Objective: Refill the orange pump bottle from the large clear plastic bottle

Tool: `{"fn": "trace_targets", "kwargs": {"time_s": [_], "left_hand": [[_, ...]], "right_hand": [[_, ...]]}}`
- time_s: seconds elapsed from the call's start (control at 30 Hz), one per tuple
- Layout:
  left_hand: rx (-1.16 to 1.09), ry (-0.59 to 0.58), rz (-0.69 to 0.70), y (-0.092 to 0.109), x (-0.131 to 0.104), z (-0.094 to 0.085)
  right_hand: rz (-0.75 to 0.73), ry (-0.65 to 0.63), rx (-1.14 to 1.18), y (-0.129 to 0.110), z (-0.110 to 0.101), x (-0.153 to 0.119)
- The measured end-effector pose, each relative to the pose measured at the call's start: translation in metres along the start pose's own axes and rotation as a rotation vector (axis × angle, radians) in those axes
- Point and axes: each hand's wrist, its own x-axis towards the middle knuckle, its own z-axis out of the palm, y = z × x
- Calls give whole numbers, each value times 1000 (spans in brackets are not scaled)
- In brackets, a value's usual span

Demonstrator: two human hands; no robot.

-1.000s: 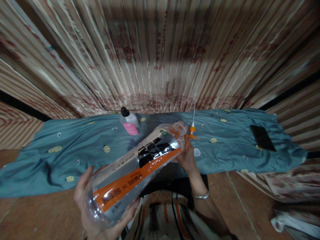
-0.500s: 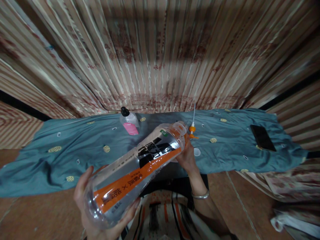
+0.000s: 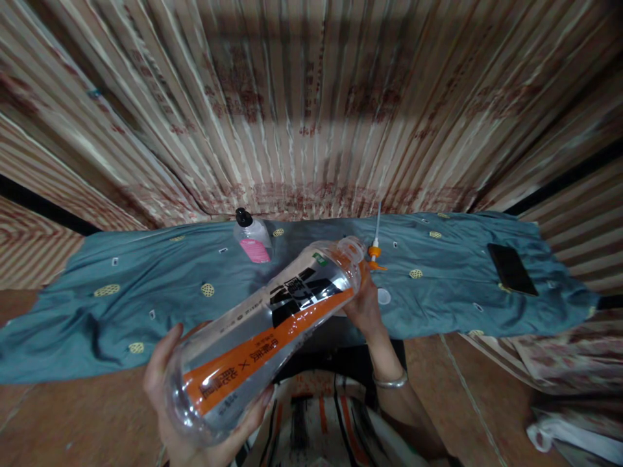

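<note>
A large clear bottle (image 3: 263, 337) with an orange and silver label lies slanted across my view, its open neck toward the upper right. My left hand (image 3: 195, 415) is wrapped round its base. Near the neck, my right hand (image 3: 364, 301) grips the bottle from behind, its fingers partly hidden. Just right of the neck, an orange pump head (image 3: 374, 251) with a long pale tube rests on the cloth. A small round whitish disc (image 3: 384, 296) lies to the right of my right hand.
Teal patterned cloth (image 3: 170, 285) covers the long table. A small bottle with a black top and pink label (image 3: 254, 246) stands toward the back. At the right is a black phone (image 3: 512, 268). Striped curtains (image 3: 311, 117) hang behind and at both sides.
</note>
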Motion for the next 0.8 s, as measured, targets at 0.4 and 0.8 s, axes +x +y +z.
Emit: {"fn": "trace_targets", "kwargs": {"time_s": [0.4, 0.8], "left_hand": [[-9, 20, 66, 1, 7, 2], [19, 64, 32, 8, 8, 6]], "right_hand": [[24, 53, 18, 2, 5, -4], [-28, 15, -5, -2, 0, -1]]}}
